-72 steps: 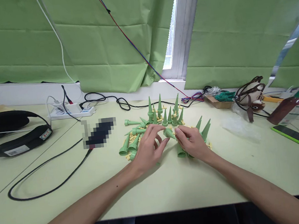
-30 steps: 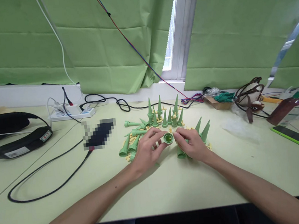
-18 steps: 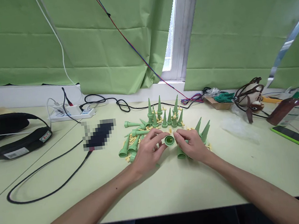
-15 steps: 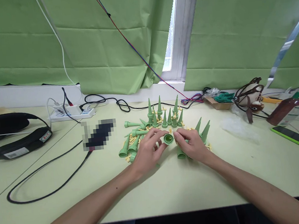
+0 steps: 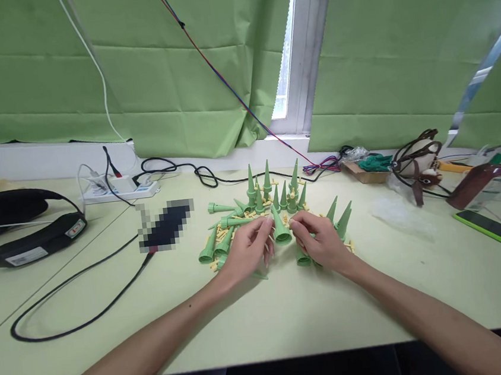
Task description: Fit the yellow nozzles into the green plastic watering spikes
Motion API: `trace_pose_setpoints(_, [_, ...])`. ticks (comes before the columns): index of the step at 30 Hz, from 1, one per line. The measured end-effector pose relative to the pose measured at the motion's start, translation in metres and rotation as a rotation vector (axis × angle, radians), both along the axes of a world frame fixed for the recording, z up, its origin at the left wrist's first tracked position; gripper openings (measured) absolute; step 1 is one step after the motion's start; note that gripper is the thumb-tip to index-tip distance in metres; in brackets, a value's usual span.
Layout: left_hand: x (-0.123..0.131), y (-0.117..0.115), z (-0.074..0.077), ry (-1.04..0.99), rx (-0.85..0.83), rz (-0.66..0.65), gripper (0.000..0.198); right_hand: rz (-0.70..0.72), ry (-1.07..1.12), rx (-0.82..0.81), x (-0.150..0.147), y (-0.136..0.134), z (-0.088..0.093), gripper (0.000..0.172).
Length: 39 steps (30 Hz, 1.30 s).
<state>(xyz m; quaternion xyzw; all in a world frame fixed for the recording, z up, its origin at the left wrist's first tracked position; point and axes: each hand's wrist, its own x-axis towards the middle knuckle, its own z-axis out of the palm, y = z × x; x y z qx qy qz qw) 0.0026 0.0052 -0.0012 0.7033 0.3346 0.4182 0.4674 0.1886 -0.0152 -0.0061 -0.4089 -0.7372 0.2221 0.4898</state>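
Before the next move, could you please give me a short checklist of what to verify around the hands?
1. Green cone between the hands, tip uppermost in the view: ok.
2. Left hand has a firm grip on it: cannot tell; the fingertips are beside it, contact unclear.
3. Right hand pinching a small part: cannot tell; the fingers hide it.
4. Space around both hands uncluttered: not ok; other green cones and yellow pieces crowd them.
5. Black cable clear of the left forearm: ok.
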Motion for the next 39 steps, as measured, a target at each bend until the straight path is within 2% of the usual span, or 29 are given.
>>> trace_pose_setpoints(3, [0.000, 0.001, -0.001, -0.032, -0.075, -0.079, 0.040, 0.020, -0.022, -0.006, 0.000, 0.000, 0.001, 0.025])
trace_pose_setpoints(6, [-0.002, 0.001, -0.001, -0.021, -0.078, -0.114, 0.037, 0.029, -0.051, -0.012, 0.000, 0.000, 0.001, 0.024])
trace_pose_setpoints(15, [-0.004, -0.001, 0.005, 0.000, -0.005, -0.078, 0.032, 0.053, -0.108, -0.023, 0.001, 0.002, -0.002, 0.029])
trace_pose_setpoints(25, [-0.004, -0.003, 0.003, 0.025, 0.072, -0.050, 0.025, 0.027, -0.144, 0.033, 0.001, 0.002, 0.001, 0.036])
trace_pose_setpoints(30, [-0.004, -0.003, -0.001, 0.027, 0.249, -0.043, 0.020, 0.042, -0.150, 0.038, 0.001, 0.001, 0.001, 0.040])
trace_pose_setpoints(35, [-0.007, -0.002, -0.003, 0.107, 0.558, -0.026, 0.008, 0.044, -0.143, 0.000, 0.000, 0.000, 0.001, 0.041])
trace_pose_setpoints(39, [-0.010, 0.001, -0.005, 0.183, 0.874, -0.009, 0.022, 0.043, -0.117, -0.071, -0.001, 0.000, 0.000, 0.044])
